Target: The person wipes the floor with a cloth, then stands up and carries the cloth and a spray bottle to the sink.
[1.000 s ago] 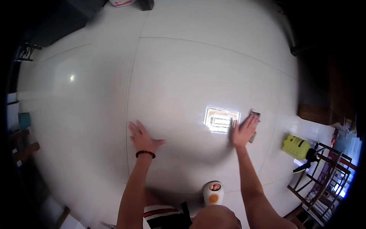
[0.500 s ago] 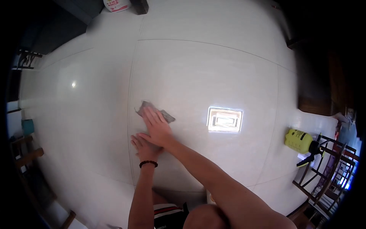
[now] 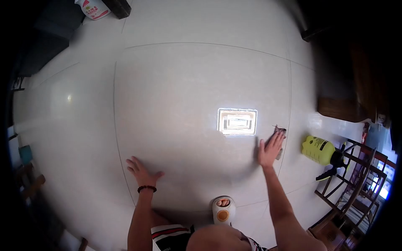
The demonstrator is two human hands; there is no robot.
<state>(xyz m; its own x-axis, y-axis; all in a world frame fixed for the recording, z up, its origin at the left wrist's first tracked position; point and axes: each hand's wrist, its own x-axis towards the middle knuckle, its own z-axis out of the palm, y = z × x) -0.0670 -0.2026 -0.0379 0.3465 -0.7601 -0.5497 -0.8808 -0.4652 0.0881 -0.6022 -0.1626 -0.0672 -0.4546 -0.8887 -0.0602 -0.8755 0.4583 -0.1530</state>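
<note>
My right hand (image 3: 271,149) lies flat on a crumpled grey-brown cloth (image 3: 280,133), pressing it against the floor near a tile seam on the right. Its fingers are stretched out and point away from me; part of the cloth is hidden beneath them. My left hand (image 3: 143,172), with a dark bead bracelet (image 3: 147,189) at the wrist, rests on the pale tiled floor (image 3: 180,100) to the left. Its fingers and thumb are spread, and it holds nothing.
A yellow-green spray bottle (image 3: 319,150) with a black top lies on the right by a dark wooden chair (image 3: 363,175). A white bottle with red print (image 3: 93,9) stands at the upper left. My slippered foot (image 3: 223,211) is below. Dark furniture (image 3: 341,109) borders the right side.
My right hand has swept the cloth from left of the light reflection to its right. My hands, close together before, are now far apart. The view has shifted slightly and my foot has come into sight.
</note>
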